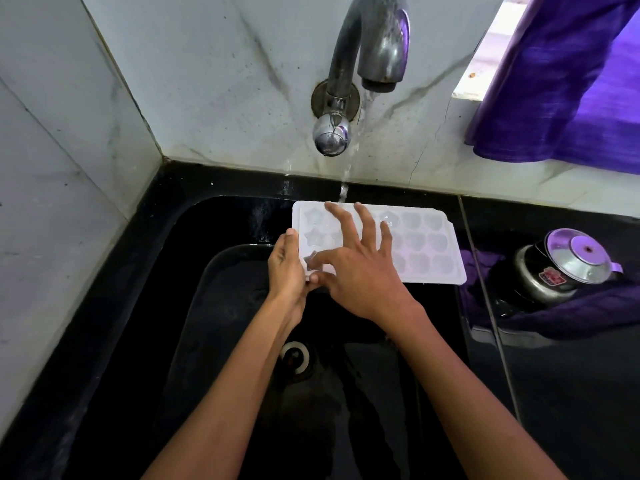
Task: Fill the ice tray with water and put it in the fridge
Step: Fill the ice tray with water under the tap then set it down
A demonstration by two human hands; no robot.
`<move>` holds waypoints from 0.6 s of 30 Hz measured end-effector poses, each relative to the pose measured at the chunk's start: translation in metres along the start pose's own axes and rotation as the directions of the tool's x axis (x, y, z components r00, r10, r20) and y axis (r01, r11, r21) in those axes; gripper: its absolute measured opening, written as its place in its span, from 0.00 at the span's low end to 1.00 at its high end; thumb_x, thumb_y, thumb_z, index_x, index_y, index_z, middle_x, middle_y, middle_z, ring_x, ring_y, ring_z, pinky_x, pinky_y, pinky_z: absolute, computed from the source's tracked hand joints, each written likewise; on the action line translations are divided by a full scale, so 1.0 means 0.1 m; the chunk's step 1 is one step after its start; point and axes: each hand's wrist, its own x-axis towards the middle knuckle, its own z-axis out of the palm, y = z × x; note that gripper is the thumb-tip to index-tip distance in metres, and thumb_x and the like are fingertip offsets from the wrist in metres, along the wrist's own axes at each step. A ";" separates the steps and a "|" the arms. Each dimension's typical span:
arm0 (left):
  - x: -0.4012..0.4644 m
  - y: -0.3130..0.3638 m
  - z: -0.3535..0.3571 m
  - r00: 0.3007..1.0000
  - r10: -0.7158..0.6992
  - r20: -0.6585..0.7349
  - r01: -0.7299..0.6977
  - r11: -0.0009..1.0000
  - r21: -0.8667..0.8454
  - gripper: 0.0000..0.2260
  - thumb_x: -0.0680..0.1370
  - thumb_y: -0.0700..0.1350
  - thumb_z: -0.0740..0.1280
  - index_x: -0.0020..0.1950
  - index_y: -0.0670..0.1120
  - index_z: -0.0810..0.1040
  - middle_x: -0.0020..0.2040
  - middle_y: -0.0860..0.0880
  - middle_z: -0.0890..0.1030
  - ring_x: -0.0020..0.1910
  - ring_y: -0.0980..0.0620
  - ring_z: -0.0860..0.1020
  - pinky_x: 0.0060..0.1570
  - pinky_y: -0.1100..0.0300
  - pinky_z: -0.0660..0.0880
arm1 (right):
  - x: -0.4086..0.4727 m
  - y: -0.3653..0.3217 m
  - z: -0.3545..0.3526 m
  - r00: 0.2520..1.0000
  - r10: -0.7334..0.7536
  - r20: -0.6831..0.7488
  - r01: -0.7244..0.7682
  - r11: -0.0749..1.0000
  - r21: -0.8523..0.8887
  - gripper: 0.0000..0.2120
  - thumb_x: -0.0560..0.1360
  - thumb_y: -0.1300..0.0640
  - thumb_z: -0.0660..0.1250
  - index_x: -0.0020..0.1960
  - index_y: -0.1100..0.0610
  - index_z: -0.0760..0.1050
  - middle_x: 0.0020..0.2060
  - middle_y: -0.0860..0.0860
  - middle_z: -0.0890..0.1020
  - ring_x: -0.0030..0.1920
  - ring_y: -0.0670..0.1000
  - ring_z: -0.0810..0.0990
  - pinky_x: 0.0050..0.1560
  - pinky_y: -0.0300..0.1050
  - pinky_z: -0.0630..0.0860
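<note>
Pale marbled wall tiles are backing a black sink set into a glossy black counter. From the wall a metal tap is sending a thin stream of water down toward the far edge of a white ice tray, which is being held over the back part of the sink basin, its long side running left to right and its moulded cavities facing up. Star shapes are showing in the cavities at its left end; how much water is lying in them cannot be told.

The left hand is gripping the tray's left short edge, thumb along the rim and fingers curled underneath. The right hand is lying over the tray's left half with its fingers spread and straight, the tips reaching toward the far rim near the stream.

Below the forearms the round drain is showing in the sink floor. To the right a steel pressure cooker is sitting on the counter, and purple cloth is hanging at the upper right.
</note>
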 end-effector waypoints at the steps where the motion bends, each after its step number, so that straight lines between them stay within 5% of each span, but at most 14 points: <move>1: 0.00 -0.01 0.00 1.000 0.001 0.001 -0.001 1.000 0.000 0.13 0.83 0.51 0.55 0.53 0.46 0.75 0.50 0.40 0.81 0.23 0.57 0.75 0.20 0.68 0.68 | 0.00 0.00 -0.01 0.999 0.007 -0.033 -0.006 1.000 0.009 0.10 0.74 0.42 0.65 0.54 0.41 0.79 0.77 0.45 0.43 0.75 0.56 0.33 0.71 0.64 0.37; 4: 0.01 -0.02 -0.01 1.000 0.017 -0.018 -0.017 1.000 0.015 0.13 0.83 0.52 0.55 0.51 0.47 0.75 0.50 0.42 0.82 0.26 0.56 0.77 0.19 0.67 0.67 | -0.01 -0.01 -0.01 0.991 0.025 -0.129 -0.019 0.999 0.042 0.10 0.70 0.42 0.70 0.49 0.43 0.82 0.77 0.44 0.49 0.75 0.55 0.37 0.71 0.64 0.40; 10: 0.02 -0.05 -0.02 0.999 -0.020 -0.031 0.021 1.000 0.010 0.15 0.83 0.53 0.55 0.60 0.45 0.73 0.43 0.42 0.80 0.20 0.57 0.71 0.18 0.67 0.66 | -0.05 -0.03 0.03 1.000 0.011 0.001 -0.011 0.999 -0.041 0.12 0.79 0.45 0.60 0.60 0.41 0.76 0.77 0.47 0.41 0.74 0.58 0.32 0.70 0.66 0.36; 13: 0.00 -0.05 0.00 0.999 0.006 -0.035 -0.005 1.000 0.030 0.15 0.82 0.53 0.55 0.58 0.45 0.74 0.46 0.42 0.81 0.22 0.57 0.74 0.19 0.66 0.67 | -0.06 -0.03 0.01 0.996 0.035 -0.086 -0.033 0.999 0.017 0.10 0.74 0.44 0.67 0.52 0.43 0.81 0.77 0.45 0.50 0.76 0.55 0.38 0.72 0.64 0.40; 18: 0.03 0.02 0.03 0.997 0.016 -0.072 -0.014 1.000 0.025 0.13 0.82 0.53 0.55 0.56 0.48 0.75 0.49 0.46 0.83 0.41 0.50 0.82 0.31 0.59 0.79 | -0.08 0.03 -0.02 0.942 0.135 -0.308 -0.088 0.983 0.161 0.04 0.68 0.48 0.74 0.40 0.47 0.84 0.69 0.44 0.69 0.74 0.51 0.55 0.69 0.51 0.59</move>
